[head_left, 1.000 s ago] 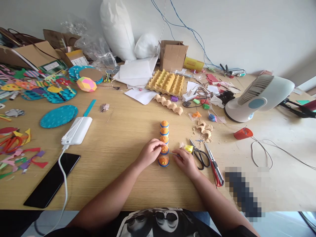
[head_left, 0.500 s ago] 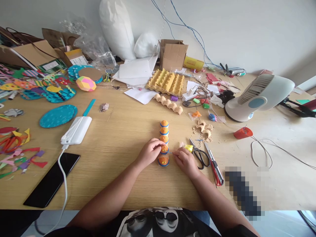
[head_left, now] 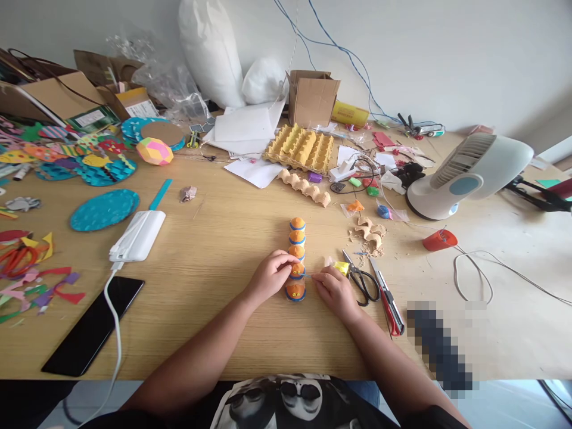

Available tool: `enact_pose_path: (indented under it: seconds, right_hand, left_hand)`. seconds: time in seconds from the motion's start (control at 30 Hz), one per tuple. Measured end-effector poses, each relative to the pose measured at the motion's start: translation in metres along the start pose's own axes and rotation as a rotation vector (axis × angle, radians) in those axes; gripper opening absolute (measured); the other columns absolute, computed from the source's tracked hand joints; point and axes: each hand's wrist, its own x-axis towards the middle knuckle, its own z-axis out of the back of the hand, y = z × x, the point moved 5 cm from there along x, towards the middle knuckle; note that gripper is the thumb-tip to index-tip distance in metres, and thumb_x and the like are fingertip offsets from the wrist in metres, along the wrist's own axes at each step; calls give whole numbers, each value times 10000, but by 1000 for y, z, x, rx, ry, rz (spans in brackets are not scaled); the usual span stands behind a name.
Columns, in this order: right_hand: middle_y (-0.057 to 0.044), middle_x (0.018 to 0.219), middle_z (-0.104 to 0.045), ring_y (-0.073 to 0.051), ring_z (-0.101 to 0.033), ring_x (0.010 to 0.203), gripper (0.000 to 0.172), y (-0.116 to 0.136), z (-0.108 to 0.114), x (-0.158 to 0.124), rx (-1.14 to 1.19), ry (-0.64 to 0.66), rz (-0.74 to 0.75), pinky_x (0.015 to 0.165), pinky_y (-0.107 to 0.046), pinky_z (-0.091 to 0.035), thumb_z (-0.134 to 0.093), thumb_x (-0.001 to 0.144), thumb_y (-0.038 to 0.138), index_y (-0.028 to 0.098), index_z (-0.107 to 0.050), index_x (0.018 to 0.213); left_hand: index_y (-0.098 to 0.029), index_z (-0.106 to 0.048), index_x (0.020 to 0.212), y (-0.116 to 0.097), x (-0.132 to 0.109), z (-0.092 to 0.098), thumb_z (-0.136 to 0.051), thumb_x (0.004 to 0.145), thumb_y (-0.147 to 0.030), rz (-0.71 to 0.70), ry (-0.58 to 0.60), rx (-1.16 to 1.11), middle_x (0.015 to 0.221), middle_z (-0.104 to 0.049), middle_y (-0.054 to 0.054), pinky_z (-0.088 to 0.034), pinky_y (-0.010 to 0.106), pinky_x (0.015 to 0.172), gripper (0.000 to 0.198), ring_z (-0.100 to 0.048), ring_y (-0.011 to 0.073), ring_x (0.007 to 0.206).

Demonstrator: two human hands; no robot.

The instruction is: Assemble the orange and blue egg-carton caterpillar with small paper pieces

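A row of orange egg-carton cups [head_left: 297,237] with blue lower edges runs away from me on the table. Small yellow rings with dark centres, like eyes, sit on the two nearest cups. My left hand [head_left: 270,275] grips the row from the left, its fingertips on the second-nearest cup. From the right, my right hand [head_left: 335,290] pinches a thin bluish stick-like piece [head_left: 308,275] whose far end meets the side of that same cup. What the piece is exactly is too small to tell.
Right of my right hand lie black-handled scissors [head_left: 364,283], a red utility knife [head_left: 389,304] and a yellow packet [head_left: 342,267]. Carton scraps [head_left: 370,232], a red cup [head_left: 440,240] and a white fan [head_left: 465,179] stand beyond. A phone [head_left: 96,325] and white power bank [head_left: 139,235] lie left.
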Motion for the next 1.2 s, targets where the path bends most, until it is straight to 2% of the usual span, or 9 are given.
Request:
enact_pose_path:
  seconds: [0.33,0.63,0.87,1.07,1.2]
  right_hand:
    - [-82,901,-674,-196,-656,809,141,0,0,0,-7,-14,23,700,-317,-558,-561,984,156,210,-686,1023]
    - [-83,904,-667,-194,-648,812,139,0,0,0,7,-14,21,704,-311,-549,-565,975,138,200,-681,1021]
    - [-77,900,-670,-197,-653,812,138,-1,-2,0,15,-11,12,710,-313,-550,-568,973,145,215,-681,1013]
    - [-78,905,-667,-196,-653,818,145,-1,-1,0,39,-6,1,710,-316,-554,-567,974,142,216,-677,1032]
    - [-78,910,-664,-196,-651,820,146,-1,-2,0,45,-6,2,713,-322,-556,-565,977,148,224,-671,1042]
  left_hand:
    - [-229,-745,1008,-2,0,0,-522,895,-151,4,2,-11,1065,-663,47,-506,287,855,262,-637,181,1004]
    - [-224,-748,1014,0,1,-1,-535,898,-152,-2,-2,-32,1059,-656,50,-505,270,815,253,-637,170,971]
    - [-235,-764,1020,-4,-1,1,-528,919,-153,-63,-24,-34,1037,-617,49,-498,265,786,270,-619,155,925]
    - [-242,-796,933,-10,-1,0,-537,912,-136,-112,8,-48,1045,-598,51,-520,287,905,281,-627,166,1003]
    - [-252,-804,898,-9,-1,-2,-535,906,-119,-112,18,-37,1029,-593,46,-531,285,905,301,-629,163,994]
